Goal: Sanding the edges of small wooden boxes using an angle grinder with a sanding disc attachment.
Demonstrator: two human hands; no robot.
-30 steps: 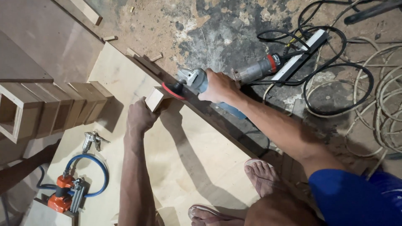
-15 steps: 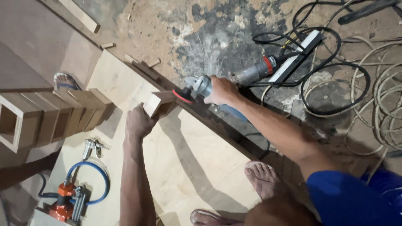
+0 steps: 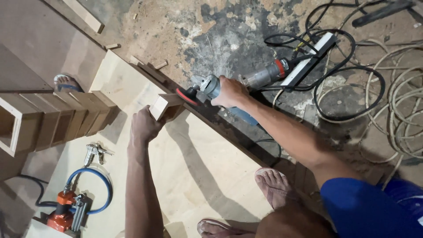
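The small wooden box [image 3: 165, 105], open-ended and square in section, sits on the pale plywood sheet [image 3: 198, 167] near its far edge, gripped from below by the left hand [image 3: 144, 125], whose fingers are wrapped closed around its near end. The right hand [image 3: 229, 91] is closed around the body of an angle grinder [image 3: 207, 88], whose red disc [image 3: 186, 95] touches the box's far side. Just behind the grinder lies a second grey power tool with a red band [image 3: 264, 75], beside a white power strip [image 3: 308, 55] amid tangled black cables [image 3: 348, 75] and pale coiled hose [image 3: 405, 110] on the dusty floor. To the left, a row of similar wooden boxes [image 3: 57, 119] stands close together on the sheet. Nearer, an orange nail gun [image 3: 66, 211] with a blue hose [image 3: 94, 185] rests on the sheet. The person's sandalled feet [image 3: 275, 187] rest on its near edge, and another foot [image 3: 66, 83] shows behind the row.
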